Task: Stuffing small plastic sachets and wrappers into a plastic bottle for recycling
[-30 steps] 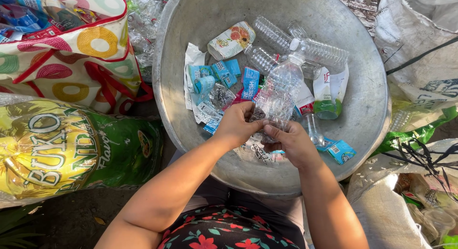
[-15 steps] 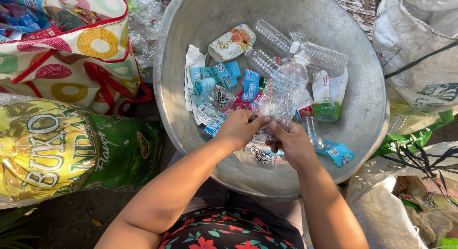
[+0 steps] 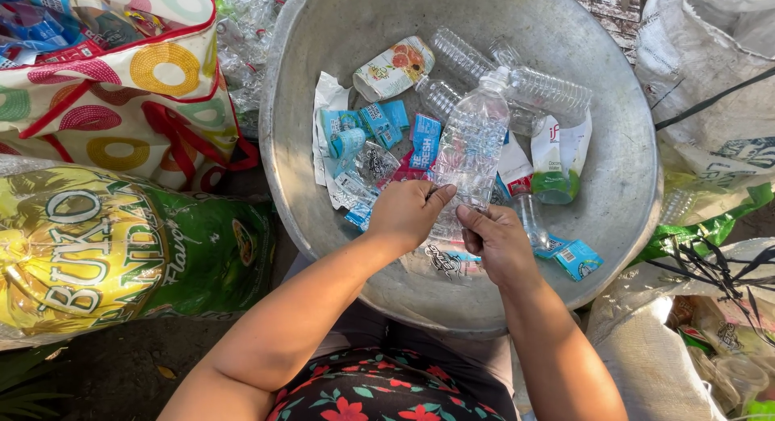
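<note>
At the centre of the frame we hold a clear plastic bottle (image 3: 471,150) over a wide grey metal basin (image 3: 613,227). Our left hand (image 3: 408,213) grips its lower end from the left, thumb and fingers clamped on the plastic. Our right hand (image 3: 496,242), just beside it and lower to the right, has its fingers pinched on the bottle's bottom edge. The bottle is tilted, its white-ringed neck pointing toward the upper right.

Below our hands, a clear film label (image 3: 442,261) with dark print lies on the basin floor. In the upper middle of the basin lie more clear ribbed bottles (image 3: 549,90), close together. Left of the held bottle sit torn blue labels (image 3: 379,126) and a crumpled carton (image 3: 393,68) with a fruit picture. To the right, a white and green pouch (image 3: 557,167) lies against the basin's slope, and a small blue label (image 3: 577,259) rests at the lower right.

At the upper left of the frame stands a patterned bag (image 3: 145,90) with coloured circles and red trim, stuffed with packaging. Under it, at the left, lies a green and yellow sack (image 3: 121,251). White woven sacks (image 3: 710,82) fill the right edge. Our floral garment (image 3: 371,389) shows at the bottom.
</note>
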